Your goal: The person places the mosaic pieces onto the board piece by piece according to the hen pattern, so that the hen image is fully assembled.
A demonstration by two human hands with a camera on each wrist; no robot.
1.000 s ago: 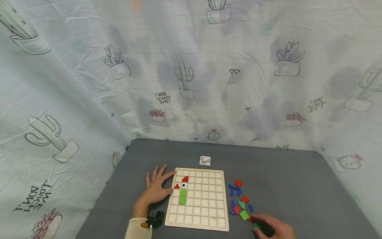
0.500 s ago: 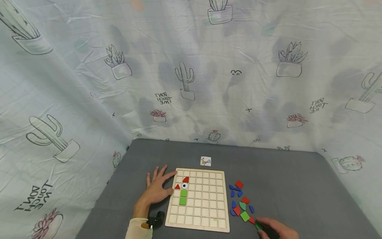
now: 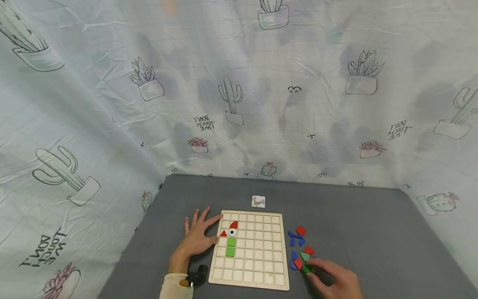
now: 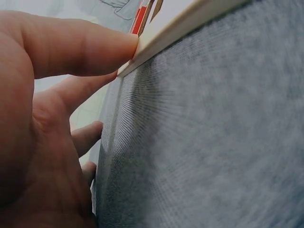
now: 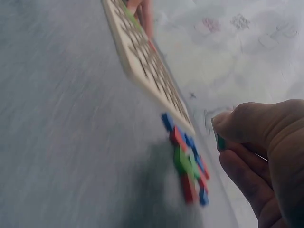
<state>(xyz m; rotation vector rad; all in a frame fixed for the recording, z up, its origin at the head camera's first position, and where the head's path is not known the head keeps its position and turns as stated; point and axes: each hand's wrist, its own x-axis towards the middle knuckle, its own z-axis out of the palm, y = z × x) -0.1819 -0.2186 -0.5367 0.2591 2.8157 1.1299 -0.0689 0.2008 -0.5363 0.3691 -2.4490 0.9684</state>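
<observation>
My left hand (image 3: 198, 238) lies with fingers spread at the left edge of a wooden grid board (image 3: 257, 253). Its thumb and index fingertips touch the rim. On the board sit a red triangle (image 3: 223, 233), a red quarter-round piece (image 3: 233, 224), a white eye disc (image 3: 233, 232) and two green squares (image 3: 230, 246). To the right of the board, my right hand (image 3: 337, 279) pinches a small green piece (image 5: 220, 142) between thumb and finger. Most of that piece is hidden by the fingers. The hand hovers over the loose pieces, close to a green square (image 5: 182, 160).
Loose red pieces (image 3: 300, 230), blue pieces (image 3: 293, 241) and a teal-green piece (image 3: 305, 256) lie scattered along the board's right side. A small printed card (image 3: 258, 201) lies behind the board on the grey table (image 3: 354, 224). A patterned cloth (image 3: 254, 137) hangs around the table.
My right hand picks up the green piece from the near end of the loose pieces, then moves left and away from me over the pile. The left hand stays at the board's edge.
</observation>
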